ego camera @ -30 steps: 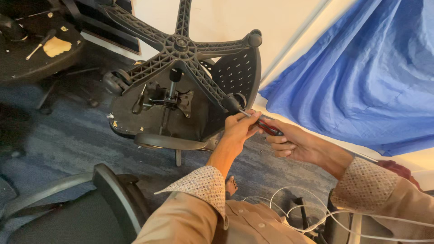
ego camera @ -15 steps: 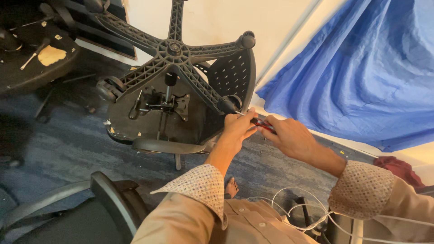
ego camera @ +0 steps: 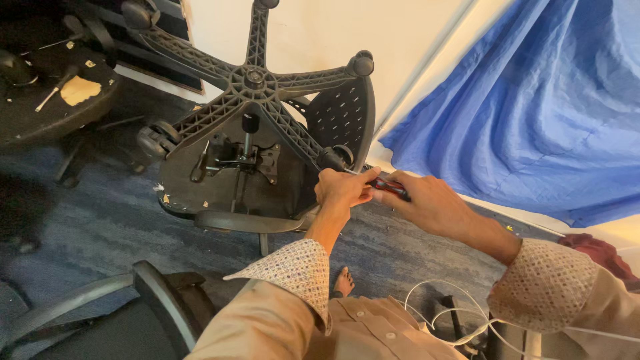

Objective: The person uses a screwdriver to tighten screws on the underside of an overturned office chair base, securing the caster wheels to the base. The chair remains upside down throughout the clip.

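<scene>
While both hands worked beside the overturned black plastic office chair's five-spoke base (ego camera: 257, 83), the right hand (ego camera: 427, 203) gripped a red-and-black-handled screwdriver (ego camera: 389, 189), and the left hand (ego camera: 341, 188) pinched its shaft by a caster wheel (ego camera: 331, 159).

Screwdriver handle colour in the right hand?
Red and black screwdriver, gripped by the right hand; head view shows it best.

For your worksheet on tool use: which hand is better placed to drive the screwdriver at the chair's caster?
Right, probably. The right hand grips the red-handled screwdriver, while the left hand steadies its shaft beside the caster.
</scene>
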